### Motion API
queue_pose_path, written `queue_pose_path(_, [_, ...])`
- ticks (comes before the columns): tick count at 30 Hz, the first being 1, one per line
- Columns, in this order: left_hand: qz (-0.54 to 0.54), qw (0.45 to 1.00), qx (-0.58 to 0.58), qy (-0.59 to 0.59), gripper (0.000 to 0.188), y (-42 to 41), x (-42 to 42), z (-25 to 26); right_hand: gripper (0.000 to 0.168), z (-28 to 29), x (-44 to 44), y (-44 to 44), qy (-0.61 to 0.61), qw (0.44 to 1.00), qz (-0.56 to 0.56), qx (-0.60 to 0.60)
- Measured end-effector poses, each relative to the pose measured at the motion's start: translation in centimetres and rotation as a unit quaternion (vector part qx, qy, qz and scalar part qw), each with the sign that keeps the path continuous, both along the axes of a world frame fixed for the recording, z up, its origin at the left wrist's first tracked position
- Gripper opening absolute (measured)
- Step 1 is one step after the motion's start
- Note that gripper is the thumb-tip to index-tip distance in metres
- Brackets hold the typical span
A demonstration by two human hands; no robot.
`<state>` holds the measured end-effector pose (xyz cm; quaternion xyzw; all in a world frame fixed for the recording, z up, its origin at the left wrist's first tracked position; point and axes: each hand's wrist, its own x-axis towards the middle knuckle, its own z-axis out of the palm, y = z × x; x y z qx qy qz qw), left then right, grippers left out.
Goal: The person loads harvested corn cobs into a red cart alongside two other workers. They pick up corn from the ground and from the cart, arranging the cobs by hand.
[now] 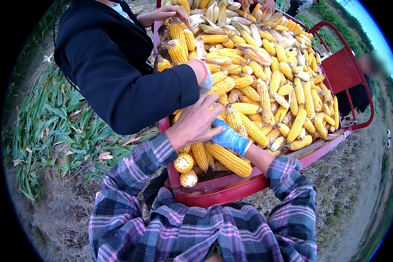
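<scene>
Husked yellow corn cobs (262, 95) fill a red metal cart. My left hand (198, 122), bare, reaches over the cobs at the cart's near left part, its fingers spread and bent. My right hand (231, 136), in a blue glove, lies just to its right, its fingertips close to my left thumb. A large corn cob (229, 159) lies below both hands, pointing towards the near edge. Whether my right fingers grip a cob is hidden. Two cobs (183, 163) show their cut ends at the near left corner.
A person's dark sleeve (127, 82) crosses from the left, its gloved hand (205, 77) close beyond my left hand. Another person's hands (265, 5) are at the far end. The cart's red rim (222, 191) runs before me; a red frame (342, 70) stands right. Cut green stalks (68, 124) lie left.
</scene>
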<state>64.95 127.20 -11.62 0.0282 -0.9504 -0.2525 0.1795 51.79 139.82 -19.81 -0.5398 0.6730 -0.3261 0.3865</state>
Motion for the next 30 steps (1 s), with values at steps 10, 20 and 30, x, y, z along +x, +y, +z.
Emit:
queue_pose_path(10, [-0.017, 0.994, -0.101, -0.027, 0.039, -2.2, 2.6, -1.2, 0.047, 4.9, 0.3, -0.2, -0.242, 0.958, -0.092, 0.125])
queue_pose_path(20, [-0.007, 0.987, -0.093, 0.133, 0.037, -4.0, 2.5, -4.4, 0.062, 7.2, -1.0, 5.1, 0.279, 0.864, 0.193, 0.371])
queue_pose_path(30, [-0.036, 0.998, -0.012, -0.04, 0.068, -1.2, 4.2, -2.4, 0.053, 6.9, -2.1, 5.3, -0.039, 0.907, 0.086, 0.409])
